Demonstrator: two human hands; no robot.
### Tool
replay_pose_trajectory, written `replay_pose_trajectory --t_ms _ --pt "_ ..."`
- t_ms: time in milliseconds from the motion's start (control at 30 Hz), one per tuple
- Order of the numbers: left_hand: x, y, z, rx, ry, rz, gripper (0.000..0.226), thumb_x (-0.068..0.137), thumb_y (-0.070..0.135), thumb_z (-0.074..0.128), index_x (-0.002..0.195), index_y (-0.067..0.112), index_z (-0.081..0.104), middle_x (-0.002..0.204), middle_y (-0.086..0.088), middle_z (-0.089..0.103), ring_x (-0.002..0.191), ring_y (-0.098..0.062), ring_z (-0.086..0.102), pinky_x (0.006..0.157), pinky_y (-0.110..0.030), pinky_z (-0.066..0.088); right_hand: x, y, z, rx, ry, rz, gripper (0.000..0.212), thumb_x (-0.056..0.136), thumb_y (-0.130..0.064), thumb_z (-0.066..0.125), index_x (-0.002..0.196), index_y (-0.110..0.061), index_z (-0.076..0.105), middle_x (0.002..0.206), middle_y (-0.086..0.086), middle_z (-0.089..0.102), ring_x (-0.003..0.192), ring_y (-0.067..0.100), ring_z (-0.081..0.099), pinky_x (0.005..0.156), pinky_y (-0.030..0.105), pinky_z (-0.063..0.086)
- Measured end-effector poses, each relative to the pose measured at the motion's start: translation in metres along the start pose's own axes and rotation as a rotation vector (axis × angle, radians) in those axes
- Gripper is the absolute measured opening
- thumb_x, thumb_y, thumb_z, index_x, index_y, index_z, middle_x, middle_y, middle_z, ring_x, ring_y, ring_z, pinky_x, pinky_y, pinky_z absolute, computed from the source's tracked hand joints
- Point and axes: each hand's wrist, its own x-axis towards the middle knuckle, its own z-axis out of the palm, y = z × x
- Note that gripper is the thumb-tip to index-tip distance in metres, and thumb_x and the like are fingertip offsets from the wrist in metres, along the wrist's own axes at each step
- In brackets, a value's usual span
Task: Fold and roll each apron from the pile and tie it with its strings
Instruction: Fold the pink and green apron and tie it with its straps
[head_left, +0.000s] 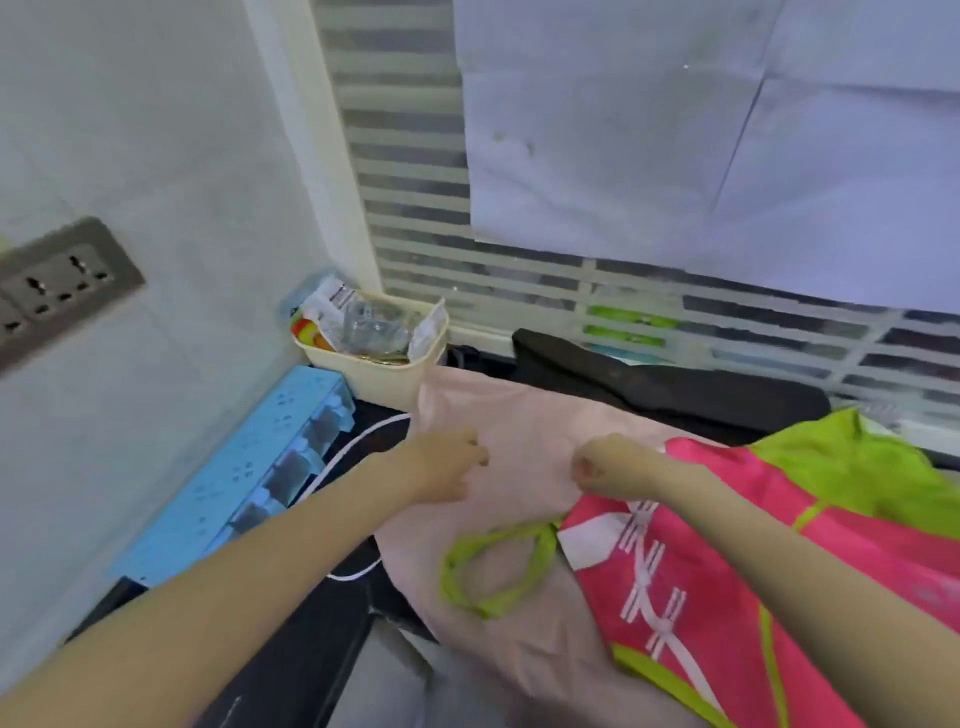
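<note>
1. Pink, pale and thin, the apron (524, 447) being worked lies spread on the dark counter (311, 660), its far edge near the cream basket (384, 371).
2. Both hands sit over its middle, a little apart. The left hand (441, 465) and the right hand (605, 467) are curled; they look to be pinching the pale cloth, though blur hides the fingers and I cannot tell whether either has a true grip.
3. Held like that, side by side, the hands seem set to lift a fold line across the cloth, so I judge the folding is only starting.
4. The rest of the pile lies on the right: a bright pink apron (727, 571) with white markings overlaps the pale one, and a lime green apron (852, 462) lies behind it.
5. A lime green string loop (493, 566) rests on the pale apron, nearer the person than the hands; it will likely snag the roll unless moved aside.
6. A blue power strip (249, 478) with plugs and a white cable (358, 447) crowd the left edge, and a black pouch (675, 387) lies along the striped window (410, 171).
</note>
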Motion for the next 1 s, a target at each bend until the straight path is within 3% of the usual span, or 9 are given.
replay_pose_trajectory --t_ms 133,333,400,467,600,700,800,900,1000 --pt "0.032 0.064 0.021 -0.103 -0.124 0.068 0.048 0.093 0.024 0.054 0.137 0.009 0.043 0.137 -0.011 0.045 0.12 -0.027 0.049 0.094 -0.033 0.038 -0.019 0.033 0.056 0.073 -0.152 -0.02 0.062 0.092 -0.021 0.058 0.146 -0.014 0.028 0.15 0.005 0.031 0.136 0.021 0.033 0.105 0.028 0.029" --pt "0.07 0.112 0.055 -0.209 -0.2 0.025 0.077 0.078 0.028 0.073 0.142 0.015 0.033 0.134 -0.012 0.048 0.12 -0.03 0.049 0.097 -0.034 0.041 -0.051 0.001 0.121 -0.047 -0.309 0.117 0.088 0.08 -0.039 0.071 0.143 0.0 0.023 0.149 0.017 0.011 0.129 0.044 0.032 0.101 0.049 0.036" --pt "0.077 0.117 0.06 -0.102 -0.211 0.005 0.081 0.081 0.028 0.07 0.147 0.02 0.025 0.14 -0.012 0.04 0.124 -0.031 0.046 0.099 -0.035 0.039 -0.063 -0.006 0.125 -0.119 -0.287 0.14 0.069 0.091 -0.021 0.058 0.146 0.002 0.021 0.153 0.02 0.007 0.135 0.046 0.022 0.104 0.052 0.031" --pt "0.081 0.119 0.058 -0.082 -0.186 0.013 0.058 0.088 0.036 0.061 0.141 0.022 0.041 0.139 -0.009 0.047 0.122 -0.026 0.049 0.09 -0.027 0.039 -0.068 0.008 0.113 -0.101 -0.203 0.102 0.042 0.094 -0.004 0.045 0.135 0.004 0.041 0.143 0.024 0.032 0.129 0.04 0.038 0.098 0.046 0.038" --pt "0.091 0.128 0.034 -0.278 -0.158 0.083 0.064 0.085 0.023 0.063 0.143 0.019 0.036 0.139 -0.005 0.042 0.126 -0.027 0.044 0.094 -0.03 0.037 -0.068 0.053 0.044 0.087 0.093 0.166 0.02 0.089 -0.008 0.05 0.106 -0.006 0.062 0.106 0.014 0.06 0.1 0.033 0.057 0.075 0.035 0.044" --pt "0.086 0.144 -0.014 -0.429 0.114 0.029 0.028 0.094 0.031 0.052 0.106 0.007 0.06 0.099 -0.008 0.063 0.088 -0.026 0.061 0.07 -0.027 0.04 -0.078 0.059 -0.022 0.173 0.249 0.118 0.017 0.086 -0.016 0.058 0.075 -0.005 0.065 0.072 0.009 0.053 0.074 0.026 0.048 0.061 0.033 0.035" --pt "0.073 0.132 -0.077 -0.601 0.385 0.031 0.04 0.094 0.031 0.054 0.058 0.013 0.047 0.052 -0.001 0.048 0.043 -0.01 0.046 0.049 -0.028 0.034 -0.097 0.052 -0.074 0.288 0.527 0.182 0.021 0.085 -0.024 0.064 0.074 -0.006 0.063 0.073 0.01 0.056 0.078 0.025 0.052 0.066 0.033 0.037" --pt "0.044 0.123 -0.151 -0.612 0.566 0.031 0.041 0.088 0.025 0.056 0.052 0.015 0.038 0.049 -0.001 0.039 0.045 -0.013 0.038 0.043 -0.021 0.025 -0.121 0.045 -0.103 0.451 0.827 0.314 0.043 0.073 -0.038 0.075 0.101 -0.012 0.057 0.097 0.005 0.057 0.096 0.024 0.054 0.077 0.033 0.044" --pt "0.01 0.125 -0.218 -0.567 0.758 0.018 0.032 0.083 0.023 0.049 0.054 0.013 0.042 0.052 -0.005 0.04 0.059 -0.022 0.041 0.044 -0.022 0.027 -0.141 0.027 -0.11 0.466 0.794 0.398 0.089 0.065 -0.047 0.08 0.131 -0.007 0.036 0.129 0.013 0.041 0.12 0.031 0.045 0.097 0.044 0.042"
